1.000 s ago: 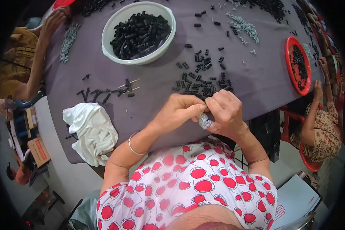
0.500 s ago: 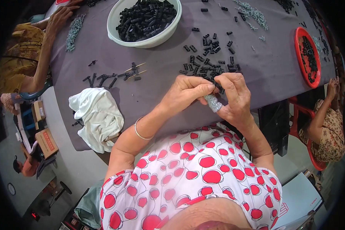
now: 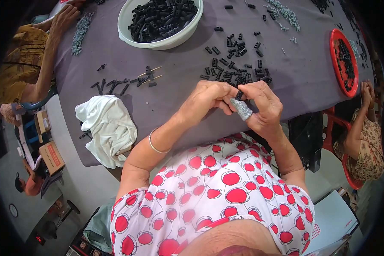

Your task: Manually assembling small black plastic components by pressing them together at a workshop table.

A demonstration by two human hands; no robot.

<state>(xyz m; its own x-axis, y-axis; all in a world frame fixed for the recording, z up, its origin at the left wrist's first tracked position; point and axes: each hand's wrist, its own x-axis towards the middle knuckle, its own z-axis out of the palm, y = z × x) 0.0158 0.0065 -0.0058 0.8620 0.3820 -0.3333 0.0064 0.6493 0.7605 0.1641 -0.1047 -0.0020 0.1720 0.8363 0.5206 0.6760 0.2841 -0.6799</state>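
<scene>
My left hand point(image 3: 207, 98) and right hand point(image 3: 262, 106) together pinch 1 small black plastic cylinder point(image 3: 240, 94) above the grey cloth-covered tabletop point(image 3: 179, 72).

Even, bright daylight; soft shadows fall just below the fingers point(image 3: 226, 99) on the bench point(image 3: 179, 89). Sharp at centre; fisheye bending and dark vignette toward the rim.

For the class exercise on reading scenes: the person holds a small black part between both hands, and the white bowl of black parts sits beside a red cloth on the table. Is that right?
Not quite. The cloth is white, not red, as the head view shows. The rest stands: both hands, left and right, hold a small black part, and the white bowl holds black parts.
</scene>
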